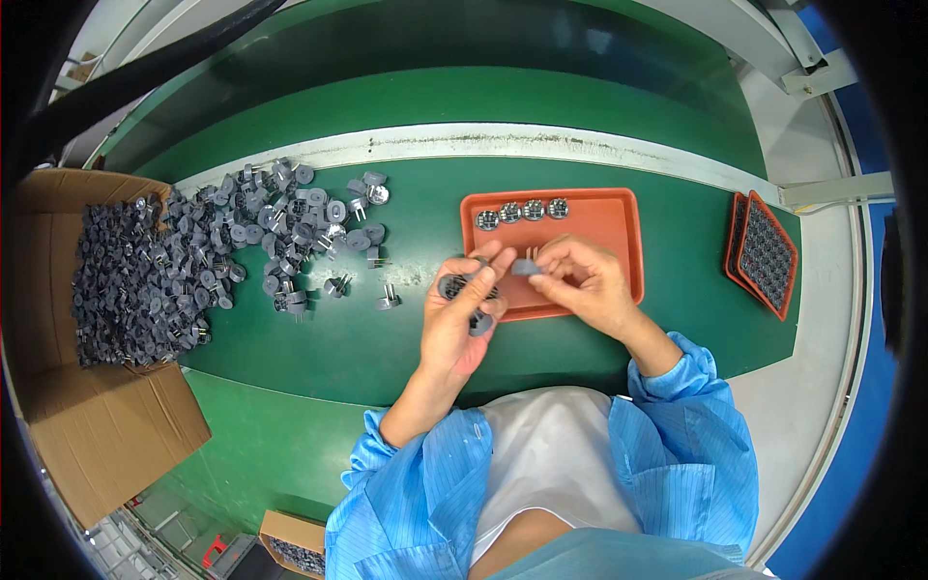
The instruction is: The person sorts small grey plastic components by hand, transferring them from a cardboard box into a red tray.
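Both hands grip small round grey pronged plugs: left hand (462, 311) several, right hand (580, 278) one (525, 266).

Green belt (387, 358), white stripe across. Orange tray (609, 227), four silver-topped discs (522, 211) along its far edge. Dark grey plugs (280, 232), brown box (97, 425). Light blue sleeves (425, 493), white apron (551, 464).

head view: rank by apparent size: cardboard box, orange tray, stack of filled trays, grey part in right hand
1. cardboard box
2. orange tray
3. stack of filled trays, though fisheye rim distortion shrinks it
4. grey part in the right hand
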Demonstrator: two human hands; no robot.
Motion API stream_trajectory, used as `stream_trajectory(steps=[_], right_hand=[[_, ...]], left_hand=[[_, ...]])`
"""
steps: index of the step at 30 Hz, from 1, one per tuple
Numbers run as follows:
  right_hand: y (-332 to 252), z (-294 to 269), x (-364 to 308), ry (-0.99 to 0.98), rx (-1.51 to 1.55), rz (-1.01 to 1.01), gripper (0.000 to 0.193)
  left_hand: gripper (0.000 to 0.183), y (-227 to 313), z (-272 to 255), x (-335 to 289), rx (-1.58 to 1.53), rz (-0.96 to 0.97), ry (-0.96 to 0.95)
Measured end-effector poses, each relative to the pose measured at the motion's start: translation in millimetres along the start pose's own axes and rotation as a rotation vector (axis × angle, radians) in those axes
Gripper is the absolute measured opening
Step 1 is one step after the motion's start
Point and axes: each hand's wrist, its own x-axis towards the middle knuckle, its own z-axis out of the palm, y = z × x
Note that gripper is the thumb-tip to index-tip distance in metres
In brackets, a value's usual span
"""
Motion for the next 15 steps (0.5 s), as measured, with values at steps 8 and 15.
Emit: stream_trajectory(steps=[8, 15], right_hand=[[7.7, -44.6, 9.3, -0.086, -1.008, -0.532, 0.025], [-0.3, -32.4, 16.3, 0.098, -0.893, -0.419, 0.021]], left_hand=[[0.023, 25.2, -3.5, -4.1, -0.166, -0.107, 0.090], [0.048, 25.2, 3.9, -2.7, -0.220, -0.156, -0.021]])
